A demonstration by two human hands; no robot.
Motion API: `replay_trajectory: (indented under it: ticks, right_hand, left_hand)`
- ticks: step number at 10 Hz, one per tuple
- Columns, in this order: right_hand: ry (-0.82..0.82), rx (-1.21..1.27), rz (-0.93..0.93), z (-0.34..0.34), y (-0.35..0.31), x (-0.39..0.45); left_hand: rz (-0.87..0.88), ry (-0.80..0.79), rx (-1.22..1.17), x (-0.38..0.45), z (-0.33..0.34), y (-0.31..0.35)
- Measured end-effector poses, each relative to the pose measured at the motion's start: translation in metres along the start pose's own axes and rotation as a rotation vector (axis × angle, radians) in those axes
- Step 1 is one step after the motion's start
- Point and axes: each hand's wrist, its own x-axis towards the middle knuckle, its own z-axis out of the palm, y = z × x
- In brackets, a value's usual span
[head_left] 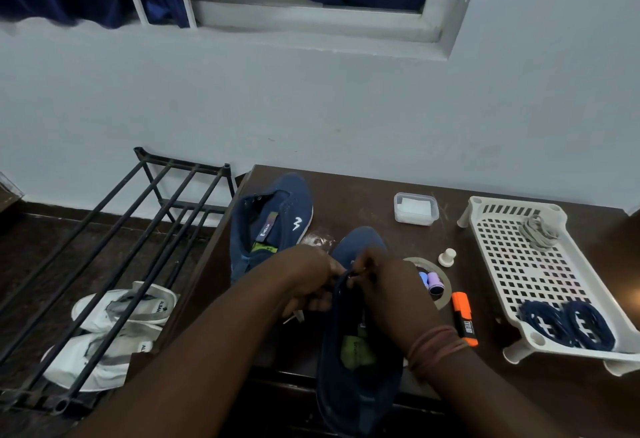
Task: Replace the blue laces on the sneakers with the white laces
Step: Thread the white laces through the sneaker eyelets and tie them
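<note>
sneaker number one [356,351] sits right under both hands at the near edge of the dark surface [363,191], toe pointing away. left hand [308,278] has its fingers curled at the eyelet area, and a bit of white lace [298,316] pokes out just below them, so it looks like that's what it holds. right hand [384,281] has its fingers bunched in a pinch right against the left ones, on the shoe's upper edge; what exactly sits between the fingertips is too small to tell.

second sneaker [270,222] lies beyond and left of the left fingers, open, no laces showing in it. blue laces [568,325] are coiled in the near corner of the white perforated tray [519,264], well right of the right fingers, with a bundle of pale laces [538,231] in the tray's far corner.

just right of the right fingers: tape roll [445,285] with small purple bits inside, an orange highlighter [464,318], a little white knob [447,257]. clear lidded box [415,209] further back. off to the left on the floor, black shoe rack [138,229] over white slippers [114,333].
</note>
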Motion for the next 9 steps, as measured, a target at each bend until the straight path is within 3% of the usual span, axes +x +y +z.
replay_trajectory:
  ticks: [1,2,3,4,5,6,7,8,9]
  right_hand:
    - [0.025,0.214,0.066,-0.001,0.001,0.0]
    - [0.005,0.2,0.046,-0.008,0.001,-0.003]
    - [-0.035,0.101,0.059,-0.024,0.007,-0.005]
    - [-0.157,0.037,0.151,-0.033,0.018,-0.009]
    - [-0.167,0.025,0.209,-0.033,0.028,-0.012]
    - [-0.185,0.01,0.213,-0.028,0.034,-0.006]
    - [-0.172,-0.012,0.202,-0.022,0.038,-0.002]
    - [-0.148,-0.011,0.187,-0.018,0.041,-0.002]
    - [-0.136,0.002,0.197,-0.017,0.044,-0.001]
  left_hand:
    - [0.033,0.038,0.103,0.011,0.006,-0.003]
    - [0.098,0.152,0.142,0.015,0.009,0.0]
    - [0.173,0.208,0.018,0.004,0.005,0.016]
    - [0.214,0.308,-0.321,-0.005,-0.008,0.03]
    - [0.189,0.337,-0.159,-0.012,-0.02,0.032]
    - [0.18,0.225,0.802,-0.02,-0.018,0.019]
    - [0.177,0.112,0.587,-0.015,-0.018,0.009]
    - [0.331,0.094,-0.011,-0.013,-0.02,0.018]
    - [0.362,-0.067,-0.648,-0.017,-0.026,0.031]
